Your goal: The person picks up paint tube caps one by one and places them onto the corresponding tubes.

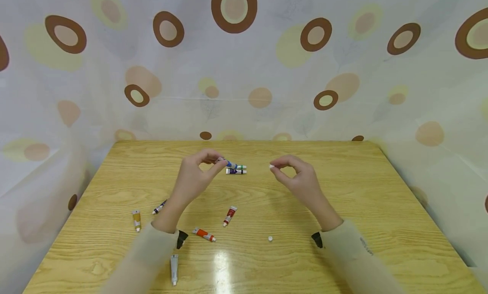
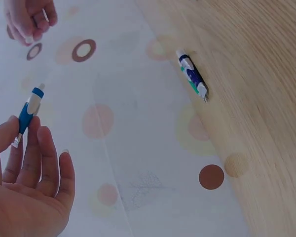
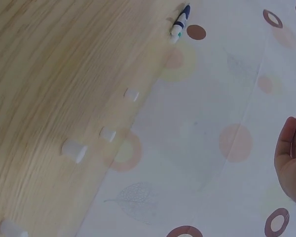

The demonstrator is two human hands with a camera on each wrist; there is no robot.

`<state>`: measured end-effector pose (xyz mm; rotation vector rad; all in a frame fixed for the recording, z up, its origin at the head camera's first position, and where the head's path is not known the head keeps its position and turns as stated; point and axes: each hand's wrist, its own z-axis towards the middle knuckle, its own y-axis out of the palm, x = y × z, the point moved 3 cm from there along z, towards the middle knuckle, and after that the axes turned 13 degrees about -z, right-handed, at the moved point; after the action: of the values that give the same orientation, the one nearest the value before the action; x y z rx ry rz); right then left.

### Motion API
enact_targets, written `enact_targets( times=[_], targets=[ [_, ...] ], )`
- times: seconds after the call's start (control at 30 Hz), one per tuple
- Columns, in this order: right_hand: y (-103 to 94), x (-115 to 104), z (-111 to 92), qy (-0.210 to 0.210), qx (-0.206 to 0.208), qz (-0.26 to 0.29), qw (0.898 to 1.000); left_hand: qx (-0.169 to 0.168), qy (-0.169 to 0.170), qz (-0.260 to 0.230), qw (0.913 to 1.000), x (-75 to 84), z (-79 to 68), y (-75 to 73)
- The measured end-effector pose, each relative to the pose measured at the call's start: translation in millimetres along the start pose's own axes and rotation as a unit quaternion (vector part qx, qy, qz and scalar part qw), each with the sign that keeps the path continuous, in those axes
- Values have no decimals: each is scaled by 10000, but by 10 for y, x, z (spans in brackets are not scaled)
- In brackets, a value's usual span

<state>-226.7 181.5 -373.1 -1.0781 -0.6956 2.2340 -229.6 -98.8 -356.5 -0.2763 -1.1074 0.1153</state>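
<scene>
My left hand (image 1: 194, 177) pinches a small blue paint tube (image 2: 27, 113) between thumb and fingertips, above the back of the table. In the left wrist view the tube slants upward, its narrow pale nozzle showing at the top. To the right, my right hand (image 1: 301, 179) pinches a small white cap (image 1: 272, 166) between thumb and index finger, apart from the tube. Only part of that hand shows in the right wrist view, where its fingertips are out of frame. Just beyond the blue tube, a purple paint tube (image 1: 236, 172) and a green one (image 1: 242, 167) lie side by side.
Across the left and middle table lie yellow (image 1: 137, 220), dark blue (image 1: 159, 206), red (image 1: 229, 216), orange (image 1: 204, 234) and silvery (image 1: 174, 269) paint tubes. One white cap (image 1: 270, 239) sits near the front; the right wrist view shows several caps (image 3: 74, 150). A patterned curtain (image 1: 236, 116) borders the table.
</scene>
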Motion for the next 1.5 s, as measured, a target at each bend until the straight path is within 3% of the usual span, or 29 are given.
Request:
enact_targets(
  times=[0.4, 0.73, 1.0, 1.5],
  targets=[
    [103, -180, 10, 156, -50, 448, 9989, 116, -229, -798, 9965, 63, -103, 192],
    [169, -281, -36, 40, -54, 706, 9975, 115, -495, -1668, 9847, 49, -148, 268],
    [193, -316, -65, 59, -78, 821, 9966, 188, -730, -1874, 9794, 48, -201, 337],
    [199, -325, -114, -226, 100, 1218, 9922, 275, -724, -2001, 9767, 30, -256, 426]
  ],
)
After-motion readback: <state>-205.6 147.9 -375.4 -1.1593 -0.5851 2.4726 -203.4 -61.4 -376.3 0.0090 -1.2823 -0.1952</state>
